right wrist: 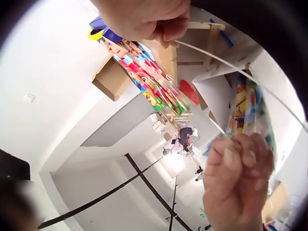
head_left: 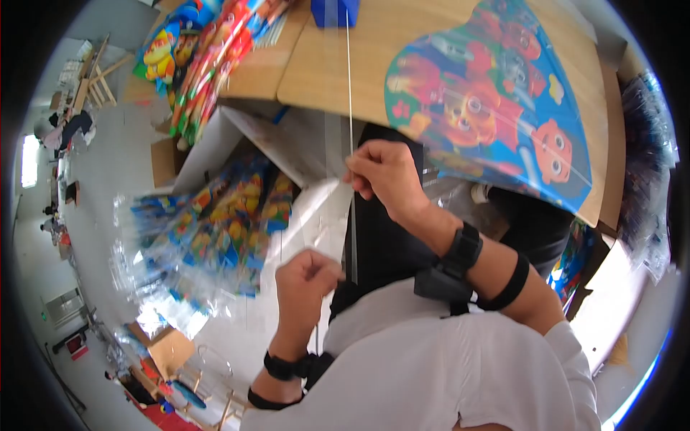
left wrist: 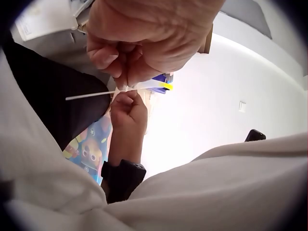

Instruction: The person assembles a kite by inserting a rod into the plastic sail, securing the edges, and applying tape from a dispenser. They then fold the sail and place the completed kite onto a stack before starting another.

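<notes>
My right hand (head_left: 388, 176) pinches a thin white rod (head_left: 350, 93) between thumb and fingers, above my lap. In the right wrist view the rod (right wrist: 226, 61) bows away from those fingertips. My left hand (head_left: 305, 291) is lower and to the left, fingers curled, thumb against the index finger. It pinches a clear plastic strip (head_left: 334, 100), which runs down from a blue object (head_left: 334, 13) at the table's edge. In the left wrist view both hands' fingertips overlap, with the rod (left wrist: 89, 96) sticking out to the left.
A printed cartoon kite sheet (head_left: 489, 108) lies on the wooden table (head_left: 309, 79), overhanging its edge. Rolled colourful packs (head_left: 215, 65) are at the table's left. Below, an opened carton (head_left: 248, 136) stands beside many bagged prints (head_left: 215, 223). More clear bags (head_left: 647, 165) hang at right.
</notes>
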`<state>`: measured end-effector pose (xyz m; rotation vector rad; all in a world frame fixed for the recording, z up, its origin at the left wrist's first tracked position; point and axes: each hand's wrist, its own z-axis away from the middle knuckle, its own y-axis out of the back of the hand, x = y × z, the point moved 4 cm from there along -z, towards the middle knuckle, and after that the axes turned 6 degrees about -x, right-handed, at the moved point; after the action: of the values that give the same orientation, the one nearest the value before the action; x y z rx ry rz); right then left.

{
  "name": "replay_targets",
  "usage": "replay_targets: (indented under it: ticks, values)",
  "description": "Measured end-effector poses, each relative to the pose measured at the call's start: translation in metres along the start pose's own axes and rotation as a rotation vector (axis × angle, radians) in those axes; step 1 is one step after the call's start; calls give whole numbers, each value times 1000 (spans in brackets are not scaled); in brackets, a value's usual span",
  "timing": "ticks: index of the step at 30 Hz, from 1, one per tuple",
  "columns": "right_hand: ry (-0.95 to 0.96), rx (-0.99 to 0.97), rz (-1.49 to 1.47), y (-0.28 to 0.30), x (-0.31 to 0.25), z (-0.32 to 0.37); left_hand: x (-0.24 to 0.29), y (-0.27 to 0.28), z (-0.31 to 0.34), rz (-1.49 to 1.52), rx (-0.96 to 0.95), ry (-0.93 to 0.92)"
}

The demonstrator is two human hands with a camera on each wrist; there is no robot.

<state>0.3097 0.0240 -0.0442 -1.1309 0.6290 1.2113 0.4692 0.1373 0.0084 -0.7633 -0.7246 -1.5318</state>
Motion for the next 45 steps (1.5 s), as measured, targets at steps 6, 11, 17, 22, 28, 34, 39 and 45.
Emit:
replay_targets:
  ticks: [6,11,17,22,28,34,39,45]
  values:
    - [4,60,80,11,-29,-42,-9,19,-6,64,-36,32]
    - [-74,67,124,7,-26,-22,-12,33,-16,15,-46,55]
    - [94,215,264,48,-66,-114,-18,36,-19,106,-66,90]
    - [283,359,388,40,-116,-153,-24,41,-19,187,-59,64]
    - [27,408,529,51,-117,-200,-24,43,-19,147,-66,58]
    - [119,318,-16,29,-129,-189,-23,43,-22,154,-44,46]
    - [143,335,-160,23,-128,-201,-23,45,-21,141,-77,-8]
    - [170,236,-284,21,-118,-187,-42,68,-15,102,-19,54]
